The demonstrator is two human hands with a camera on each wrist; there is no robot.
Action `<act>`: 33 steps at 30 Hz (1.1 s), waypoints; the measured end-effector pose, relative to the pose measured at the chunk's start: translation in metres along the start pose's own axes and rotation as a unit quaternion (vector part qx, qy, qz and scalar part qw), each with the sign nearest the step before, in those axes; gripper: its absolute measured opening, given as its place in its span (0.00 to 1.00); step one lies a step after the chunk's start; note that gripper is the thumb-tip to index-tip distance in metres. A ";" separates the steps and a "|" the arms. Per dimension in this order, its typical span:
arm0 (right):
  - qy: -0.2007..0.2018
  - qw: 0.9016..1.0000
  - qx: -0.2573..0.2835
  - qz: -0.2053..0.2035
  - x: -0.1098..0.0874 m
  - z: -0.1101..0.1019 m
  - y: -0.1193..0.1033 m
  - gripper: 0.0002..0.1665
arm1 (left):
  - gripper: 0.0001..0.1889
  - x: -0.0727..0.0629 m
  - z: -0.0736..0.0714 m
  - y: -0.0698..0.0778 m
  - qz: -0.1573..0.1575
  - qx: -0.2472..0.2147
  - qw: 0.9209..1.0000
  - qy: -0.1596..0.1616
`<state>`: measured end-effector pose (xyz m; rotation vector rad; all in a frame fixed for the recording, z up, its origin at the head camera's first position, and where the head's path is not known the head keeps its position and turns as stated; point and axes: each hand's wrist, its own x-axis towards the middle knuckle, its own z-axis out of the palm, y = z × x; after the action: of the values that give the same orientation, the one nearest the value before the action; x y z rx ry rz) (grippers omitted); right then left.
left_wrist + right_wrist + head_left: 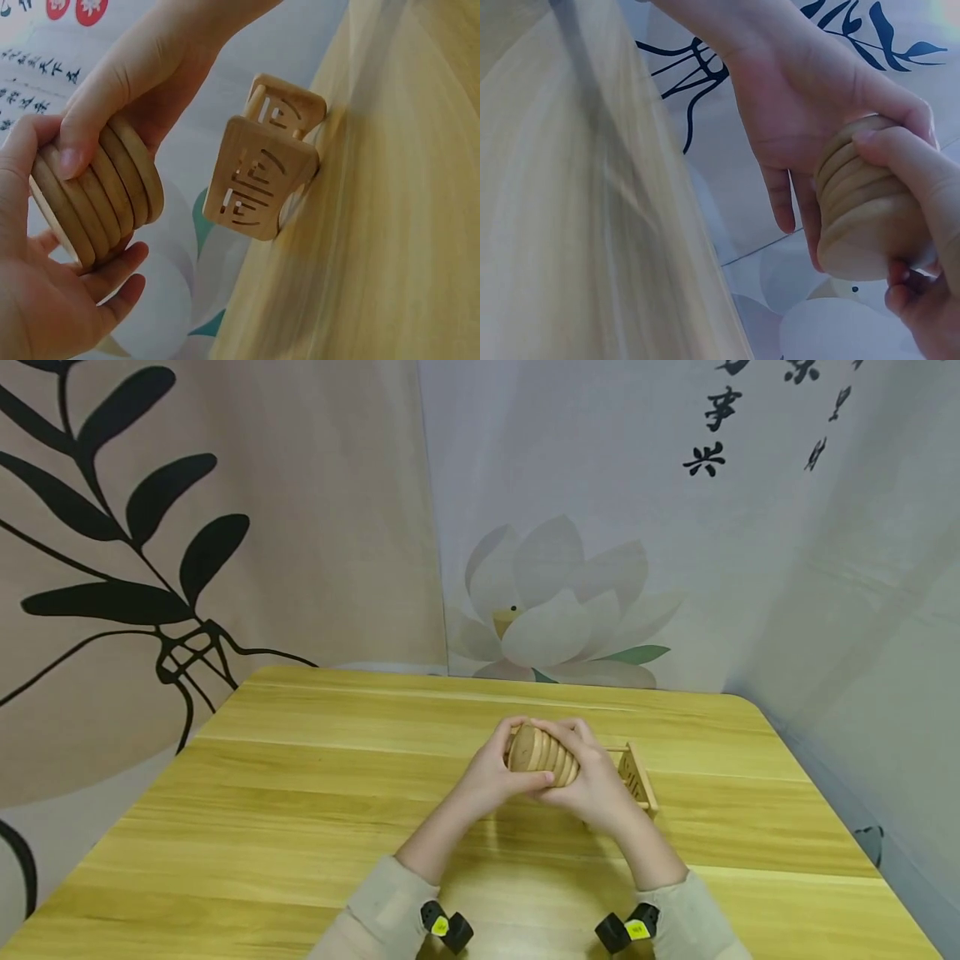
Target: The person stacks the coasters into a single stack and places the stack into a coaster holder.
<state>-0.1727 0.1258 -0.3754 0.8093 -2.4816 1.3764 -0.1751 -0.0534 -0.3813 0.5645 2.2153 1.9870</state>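
Note:
A stack of several round wooden coasters (542,753) is held up over the table, tilted on its side, with the flat face of an end coaster turned to the left. My left hand (491,777) grips the stack from the left, thumb along its near side. From the right, my right hand (600,789) holds the same stack, its thumb lying across the rims in the left wrist view. Just beyond my right hand stands a small wooden holder (255,180) with cut-out patterned end panels and round rods between them, partly hidden by that hand in the head view.
The light wood table (300,802) spreads out on both sides of my hands. Behind it hangs a cloth backdrop (337,510) printed with dark leaves, a pale lotus and written characters. Black devices with yellow labels (440,926) sit at both wrists.

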 end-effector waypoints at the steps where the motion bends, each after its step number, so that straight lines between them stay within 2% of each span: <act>1: -0.003 1.000 -0.001 -0.001 0.000 -0.001 0.000 0.49 | 0.39 0.000 0.000 0.000 0.004 0.005 1.000 0.000; 6: -0.011 1.000 -0.010 -0.016 0.001 -0.007 -0.001 0.50 | 0.39 0.001 0.000 0.002 0.017 0.014 1.000 -0.008; 14: -0.025 0.998 -0.026 -0.043 0.003 -0.011 -0.003 0.48 | 0.41 0.002 0.001 0.005 0.019 0.031 0.999 -0.027; 22: -0.019 0.998 -0.039 -0.050 0.000 -0.020 0.001 0.48 | 0.38 -0.008 0.008 0.041 0.033 0.043 0.998 -0.038; 29: -0.014 0.996 -0.051 -0.070 -0.001 -0.030 0.007 0.48 | 0.39 0.014 0.019 0.008 0.043 0.032 0.998 -0.031; 33: -0.020 0.996 -0.056 -0.074 -0.003 -0.037 0.011 0.48 | 0.37 0.018 0.028 0.006 0.035 0.007 0.999 -0.031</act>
<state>-0.1799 0.1623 -0.3643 0.9828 -2.4473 1.1728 -0.1818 -0.0203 -0.3760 0.7062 2.2041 1.9598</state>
